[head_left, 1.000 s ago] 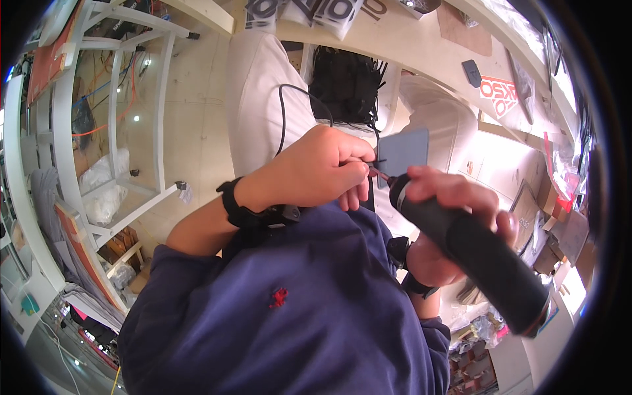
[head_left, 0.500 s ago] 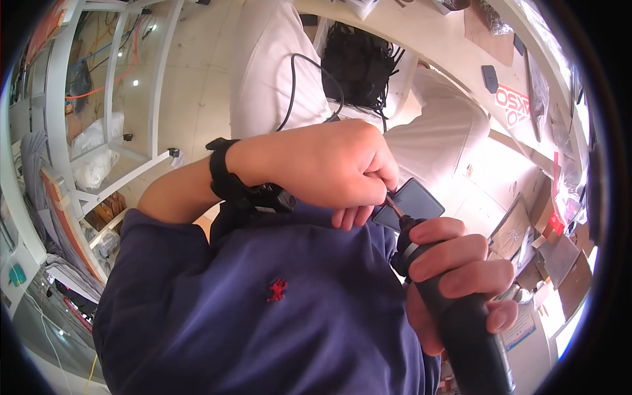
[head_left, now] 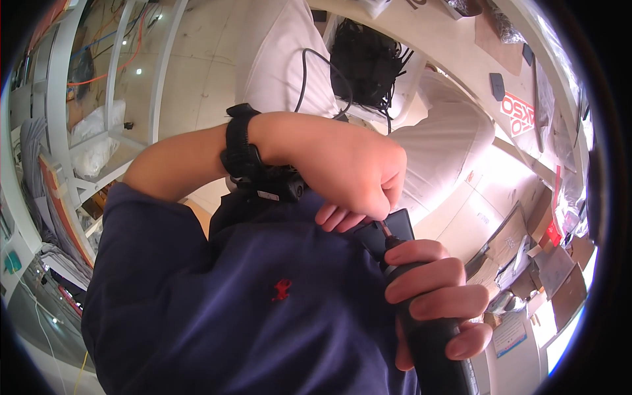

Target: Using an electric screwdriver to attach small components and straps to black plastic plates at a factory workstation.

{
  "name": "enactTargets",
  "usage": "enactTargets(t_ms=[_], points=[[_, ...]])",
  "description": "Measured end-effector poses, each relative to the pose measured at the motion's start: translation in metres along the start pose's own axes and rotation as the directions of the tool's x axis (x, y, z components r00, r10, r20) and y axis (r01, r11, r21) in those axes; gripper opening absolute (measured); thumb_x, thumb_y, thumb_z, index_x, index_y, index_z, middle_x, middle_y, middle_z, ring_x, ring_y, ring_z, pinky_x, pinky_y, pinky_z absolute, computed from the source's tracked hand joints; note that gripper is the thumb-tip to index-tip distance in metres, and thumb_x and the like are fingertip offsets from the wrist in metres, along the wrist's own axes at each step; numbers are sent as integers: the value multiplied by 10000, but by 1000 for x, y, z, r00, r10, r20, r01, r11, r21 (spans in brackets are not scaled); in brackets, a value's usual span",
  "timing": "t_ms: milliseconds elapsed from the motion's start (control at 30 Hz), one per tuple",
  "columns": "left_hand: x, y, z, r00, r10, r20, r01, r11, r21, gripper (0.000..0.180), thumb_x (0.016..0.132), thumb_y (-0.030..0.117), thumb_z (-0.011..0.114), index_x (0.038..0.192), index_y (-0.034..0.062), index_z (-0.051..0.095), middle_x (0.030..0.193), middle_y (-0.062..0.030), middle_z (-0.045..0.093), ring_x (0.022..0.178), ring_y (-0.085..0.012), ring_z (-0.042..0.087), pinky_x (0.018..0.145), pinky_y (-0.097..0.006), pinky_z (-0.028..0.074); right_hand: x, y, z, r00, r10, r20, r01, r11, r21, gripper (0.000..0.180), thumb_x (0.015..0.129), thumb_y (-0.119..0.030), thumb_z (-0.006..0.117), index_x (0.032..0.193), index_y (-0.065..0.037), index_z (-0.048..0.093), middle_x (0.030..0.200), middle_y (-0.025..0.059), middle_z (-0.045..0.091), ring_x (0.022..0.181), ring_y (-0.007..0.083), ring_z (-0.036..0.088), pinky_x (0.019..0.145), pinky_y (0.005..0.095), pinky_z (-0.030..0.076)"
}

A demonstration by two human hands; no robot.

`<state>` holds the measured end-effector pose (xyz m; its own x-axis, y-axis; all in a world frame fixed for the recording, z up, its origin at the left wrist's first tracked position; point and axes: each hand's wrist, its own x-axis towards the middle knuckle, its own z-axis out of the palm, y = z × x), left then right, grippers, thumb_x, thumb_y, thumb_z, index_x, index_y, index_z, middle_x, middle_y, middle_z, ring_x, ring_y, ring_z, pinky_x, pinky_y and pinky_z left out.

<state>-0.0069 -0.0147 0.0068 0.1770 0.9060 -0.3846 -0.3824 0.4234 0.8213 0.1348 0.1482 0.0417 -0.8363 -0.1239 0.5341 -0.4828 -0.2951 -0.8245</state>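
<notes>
My left hand [head_left: 342, 164], a black wrist strap [head_left: 245, 153] behind it, is bent down over my navy shirt [head_left: 263, 309]. Its fingertips pinch a small reddish bit [head_left: 384, 230] at the top end of a thick black tool handle [head_left: 434, 355]. My right hand [head_left: 438, 296] is wrapped around that handle, which runs down toward the lower edge. A dark flat panel [head_left: 400, 222] shows just behind the bit; what it is I cannot tell.
Another person in white with dark hair [head_left: 368, 59] sits just ahead, a black cable [head_left: 304, 72] over the back. Grey metal shelving [head_left: 59, 145] stands at the left. Cardboard boxes and papers [head_left: 553, 276] lie at the right, beside a pale worktop [head_left: 461, 46].
Both hands and the tool have come lower and nearer to my chest. The handle has swung from slanting rightward to nearly upright. My left fingers have stayed at its tip.
</notes>
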Motion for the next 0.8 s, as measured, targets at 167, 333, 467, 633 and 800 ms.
enactTargets(t_ms=[167, 333, 467, 633, 800], points=[[4, 0, 5, 998, -34, 60, 32, 999, 28, 232, 792, 68, 470, 641, -38, 611, 648, -128, 684, 557, -173, 684, 516, -285, 538, -3, -7, 4, 999, 43, 24, -43, 999, 5, 508, 903, -334, 729, 1312, -217, 451, 1002, 104, 503, 800, 282, 636, 691, 537, 551], [5, -1, 7, 996, -46, 77, 44, 999, 26, 238, 783, 79, 465, 618, -29, 599, 625, -119, 675, 550, -176, 683, 513, -281, 529, -6, -5, 5, 998, 39, 45, -40, 999, 27, 468, 904, -325, 728, 1272, -218, 460, 1001, 107, 512, 797, 284, 638, 693, 534, 552], [6, -2, 8, 995, -70, 73, 68, 997, 23, 238, 780, 82, 470, 615, -28, 602, 620, -118, 672, 548, -180, 682, 515, -285, 528, -5, -7, 5, 997, 63, 49, -65, 997, 39, 460, 898, -327, 733, 1255, -222, 462, 997, 109, 514, 798, 284, 638, 691, 529, 550], [9, -4, 9, 995, -65, 80, 63, 998, 29, 241, 784, 85, 476, 625, -37, 610, 625, -120, 674, 548, -182, 683, 518, -289, 532, -5, -5, 6, 995, 75, 59, -77, 996, 33, 446, 894, -326, 737, 1229, -221, 460, 981, 109, 512, 790, 289, 631, 690, 519, 548], [10, -3, 9, 992, -88, 93, 85, 996, 33, 249, 787, 86, 473, 630, -41, 618, 633, -123, 678, 549, -184, 683, 521, -291, 534, -5, -5, 7, 995, 77, 64, -78, 997, 21, 442, 899, -326, 731, 1226, -221, 454, 974, 109, 511, 785, 287, 629, 679, 511, 549]])
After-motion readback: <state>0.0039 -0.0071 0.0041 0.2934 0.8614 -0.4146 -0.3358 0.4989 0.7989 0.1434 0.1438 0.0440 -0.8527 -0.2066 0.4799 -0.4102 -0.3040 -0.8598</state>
